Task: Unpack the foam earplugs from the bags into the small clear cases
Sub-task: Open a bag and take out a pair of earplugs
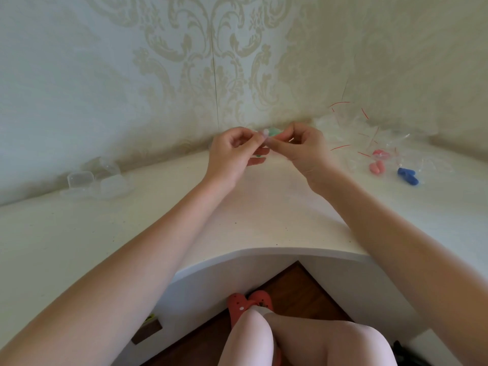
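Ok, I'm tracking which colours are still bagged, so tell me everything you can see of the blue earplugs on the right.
The blue earplugs look like two rounded, matte foam pieces lying side by side on the white desk, far right. They appear to sit inside a crinkled clear bag, though its edges are hard to trace. No hand touches them. The pink earplugs lie just left of them.

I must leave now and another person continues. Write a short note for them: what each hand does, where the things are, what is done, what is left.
Left hand and right hand: both pinch one small bag with green earplugs above the back of the white desk, seemingly opening it.
Clear cases: back left on the desk; they look empty.
Bags: clear pile at back right. Pink earplugs and blue earplugs lie beside it, apparently bagged.
Done: no earplugs visibly in a case.
Left: empty this bag, then the others, into the cases.
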`<state>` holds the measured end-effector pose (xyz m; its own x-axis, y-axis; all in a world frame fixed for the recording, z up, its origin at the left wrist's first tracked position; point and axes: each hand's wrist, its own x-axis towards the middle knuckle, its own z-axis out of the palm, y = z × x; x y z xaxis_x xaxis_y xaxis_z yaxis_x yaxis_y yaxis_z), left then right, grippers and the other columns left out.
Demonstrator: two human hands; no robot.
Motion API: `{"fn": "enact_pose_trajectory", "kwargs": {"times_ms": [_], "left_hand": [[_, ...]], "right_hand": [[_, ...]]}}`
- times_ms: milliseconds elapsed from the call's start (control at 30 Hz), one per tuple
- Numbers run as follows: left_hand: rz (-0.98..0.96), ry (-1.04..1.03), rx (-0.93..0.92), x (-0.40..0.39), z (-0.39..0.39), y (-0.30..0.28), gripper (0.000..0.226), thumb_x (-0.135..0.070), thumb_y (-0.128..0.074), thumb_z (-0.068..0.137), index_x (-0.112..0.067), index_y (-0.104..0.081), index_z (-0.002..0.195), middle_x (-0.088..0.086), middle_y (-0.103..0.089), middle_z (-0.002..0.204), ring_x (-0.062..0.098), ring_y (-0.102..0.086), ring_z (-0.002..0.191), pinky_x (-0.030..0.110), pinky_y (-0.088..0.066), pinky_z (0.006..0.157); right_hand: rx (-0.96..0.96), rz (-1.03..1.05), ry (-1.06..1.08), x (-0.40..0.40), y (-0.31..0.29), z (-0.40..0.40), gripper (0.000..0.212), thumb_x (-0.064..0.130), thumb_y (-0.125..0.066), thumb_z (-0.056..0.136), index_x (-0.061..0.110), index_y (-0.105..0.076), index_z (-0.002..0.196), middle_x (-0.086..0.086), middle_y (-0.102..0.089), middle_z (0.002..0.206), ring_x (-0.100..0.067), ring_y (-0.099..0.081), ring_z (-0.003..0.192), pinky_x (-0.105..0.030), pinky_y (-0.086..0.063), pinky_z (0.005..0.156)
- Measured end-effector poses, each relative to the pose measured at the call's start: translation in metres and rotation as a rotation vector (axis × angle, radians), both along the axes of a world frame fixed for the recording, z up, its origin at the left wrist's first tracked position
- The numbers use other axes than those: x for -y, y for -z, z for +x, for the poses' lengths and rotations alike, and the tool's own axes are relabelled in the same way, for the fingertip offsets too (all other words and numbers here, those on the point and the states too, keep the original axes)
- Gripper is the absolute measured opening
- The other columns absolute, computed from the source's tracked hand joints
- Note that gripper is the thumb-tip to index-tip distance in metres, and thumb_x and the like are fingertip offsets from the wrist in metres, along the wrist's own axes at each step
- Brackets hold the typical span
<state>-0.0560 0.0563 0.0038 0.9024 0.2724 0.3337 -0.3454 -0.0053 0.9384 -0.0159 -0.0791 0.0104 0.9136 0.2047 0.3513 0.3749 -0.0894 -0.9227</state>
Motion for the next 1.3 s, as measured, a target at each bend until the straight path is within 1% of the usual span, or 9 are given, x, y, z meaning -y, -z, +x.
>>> {"fn": "enact_pose_trajectory", "kwargs": {"times_ms": [133,233,400,767,867,1000,1100,1200,1300], "left_hand": [[0.043,0.01,-0.02,-0.002,0.002,0.002,0.017,-0.009,-0.06,0.091,-0.01,-0.06,0.075,0.007,-0.065,0.076,0.009,-0.067,0.064,0.023,-0.057,0.063],[0.123,0.057,-0.051,-0.002,0.002,0.002,0.019,-0.014,-0.055,0.095,-0.012,-0.059,0.076,0.004,-0.065,0.076,0.009,-0.066,0.069,0.025,-0.057,0.066],[0.194,0.064,-0.081,-0.001,0.002,0.007,0.024,-0.019,-0.048,0.099,-0.015,-0.053,0.076,-0.009,-0.064,0.064,0.005,-0.064,0.064,0.026,-0.057,0.065],[0.171,0.077,-0.138,-0.002,0.002,0.005,0.02,-0.018,-0.048,0.099,-0.009,-0.051,0.082,0.001,-0.06,0.069,0.01,-0.059,0.061,0.026,-0.054,0.063],[0.321,-0.002,-0.107,-0.003,0.003,0.008,0.023,-0.017,-0.046,0.099,-0.012,-0.05,0.077,0.002,-0.059,0.069,0.01,-0.059,0.061,0.026,-0.053,0.059],[0.742,-0.146,0.065,0.0,0.003,0.015,0.021,-0.015,-0.04,0.099,-0.004,-0.049,0.083,0.011,-0.061,0.071,0.022,-0.057,0.064,0.042,-0.048,0.065],[0.737,-0.146,0.117,0.002,0.001,0.015,0.019,-0.013,-0.039,0.1,-0.001,-0.047,0.086,0.001,-0.055,0.067,0.012,-0.052,0.059,0.038,-0.046,0.063],[0.705,-0.143,0.125,0.002,0.0,0.014,0.019,-0.013,-0.039,0.1,-0.004,-0.045,0.085,0.003,-0.052,0.065,0.013,-0.051,0.057,0.04,-0.046,0.061],[0.716,-0.144,0.109,0.001,0.0,0.014,0.022,-0.015,-0.037,0.1,-0.004,-0.044,0.082,0.011,-0.052,0.065,0.02,-0.049,0.057,0.046,-0.043,0.059]], "right_hand": [[0.008,-0.044,-0.051,-0.001,0.0,-0.004,0.035,0.013,-0.076,0.079,0.014,-0.046,0.062,0.021,-0.053,0.046,0.002,-0.042,0.044,-0.01,-0.033,0.049],[-0.025,-0.022,-0.086,-0.001,0.001,-0.004,0.033,0.017,-0.074,0.081,0.014,-0.045,0.065,0.006,-0.052,0.054,-0.005,-0.044,0.048,-0.022,-0.039,0.051],[-0.075,-0.006,-0.2,-0.001,0.001,-0.006,0.016,0.018,-0.062,0.091,0.01,-0.052,0.081,-0.001,-0.066,0.066,-0.009,-0.064,0.06,-0.021,-0.051,0.057],[-0.003,-0.149,-0.206,-0.004,0.004,-0.005,0.014,0.01,-0.055,0.094,0.011,-0.054,0.081,-0.004,-0.064,0.071,-0.01,-0.062,0.061,-0.024,-0.054,0.059],[0.013,-0.216,-0.159,-0.007,0.004,-0.008,0.016,0.008,-0.049,0.094,0.013,-0.048,0.079,-0.005,-0.062,0.071,-0.013,-0.061,0.06,-0.028,-0.055,0.058],[0.199,-0.47,-0.006,-0.012,0.013,-0.006,0.009,0.011,-0.04,0.094,0.01,-0.04,0.085,-0.007,-0.055,0.071,-0.016,-0.048,0.055,-0.029,-0.037,0.054],[0.306,-0.556,-0.035,-0.012,0.016,-0.008,0.016,0.014,-0.036,0.099,0.013,-0.041,0.084,0.004,-0.048,0.066,-0.006,-0.043,0.057,-0.028,-0.028,0.056],[0.366,-0.502,-0.093,-0.013,0.015,-0.011,0.024,0.008,-0.037,0.097,0.015,-0.043,0.075,0.013,-0.046,0.061,0.006,-0.049,0.056,-0.012,-0.033,0.054],[0.371,-0.51,0.006,-0.015,0.016,-0.006,0.027,0.015,-0.041,0.089,0.02,-0.037,0.063,0.01,-0.042,0.053,-0.006,-0.042,0.049,-0.027,-0.03,0.052]]}}
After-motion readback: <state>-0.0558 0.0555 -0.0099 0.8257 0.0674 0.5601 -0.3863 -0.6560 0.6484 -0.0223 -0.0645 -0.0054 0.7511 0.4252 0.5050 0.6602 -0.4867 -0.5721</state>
